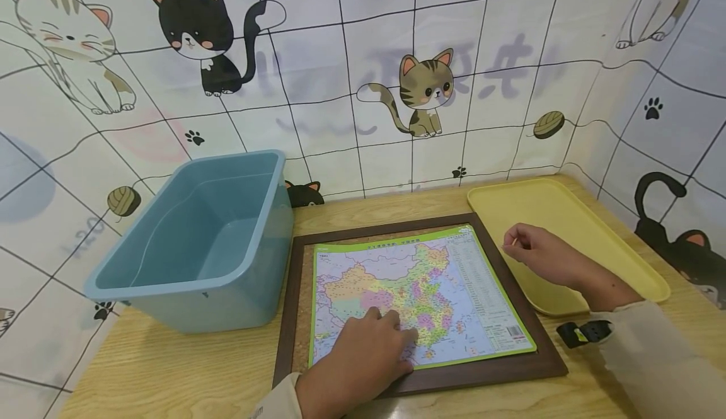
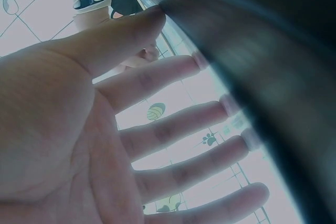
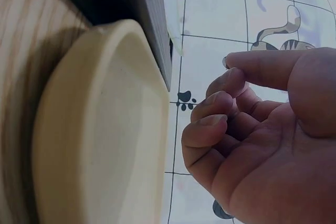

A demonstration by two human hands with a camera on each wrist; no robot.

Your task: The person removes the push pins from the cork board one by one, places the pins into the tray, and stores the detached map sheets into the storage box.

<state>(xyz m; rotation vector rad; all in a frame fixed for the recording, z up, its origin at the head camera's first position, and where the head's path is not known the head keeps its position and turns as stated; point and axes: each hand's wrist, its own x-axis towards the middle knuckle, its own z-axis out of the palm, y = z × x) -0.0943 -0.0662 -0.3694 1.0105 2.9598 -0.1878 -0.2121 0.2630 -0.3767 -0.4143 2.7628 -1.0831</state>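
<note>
A colourful map sheet of China [image 1: 391,293] with a green border lies on a cork board [image 1: 304,305] with a dark brown wooden frame [image 1: 454,378]. My left hand [image 1: 363,350] rests on the map's lower left part, fingers spread; the left wrist view shows the straight fingers [image 2: 173,135] reaching to the board's edge. Just right of the frame, my right hand [image 1: 539,252] is raised over the yellow tray [image 1: 590,249]. Its thumb and index finger pinch a tiny, thin, pale thing; I cannot tell its kind. The other fingers [image 3: 205,129] are curled towards the palm.
A deep blue plastic tub [image 1: 187,286] stands to the left of the board. Behind the wooden table [image 1: 159,356] hangs a white gridded wall covering [image 1: 317,60] with cartoon cats. A black strap [image 1: 584,332] is on the right wrist.
</note>
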